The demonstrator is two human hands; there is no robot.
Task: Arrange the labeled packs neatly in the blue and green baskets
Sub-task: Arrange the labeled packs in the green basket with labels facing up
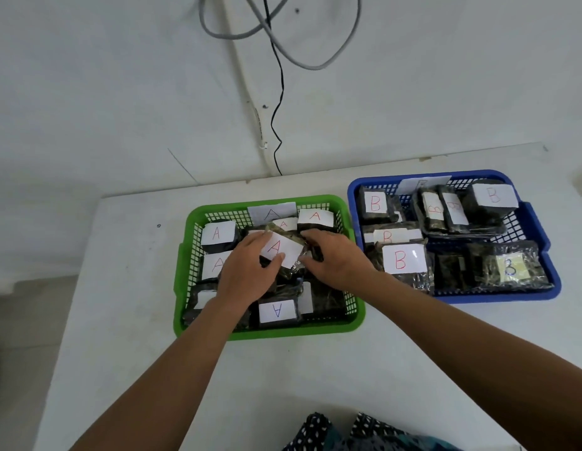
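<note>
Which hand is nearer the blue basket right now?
Right. The right hand is in the green basket on the side next to the blue basket; the left hand is further left.

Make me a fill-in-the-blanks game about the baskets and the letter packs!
1. Both hands, the left hand and the right hand, are over the ____ basket.
2. The packs in the blue basket carry the letter ____.
3. The pack held between both hands is marked ____.
4. Both baskets sit on a ____ table.

Missing words: green; B; A; white
</note>
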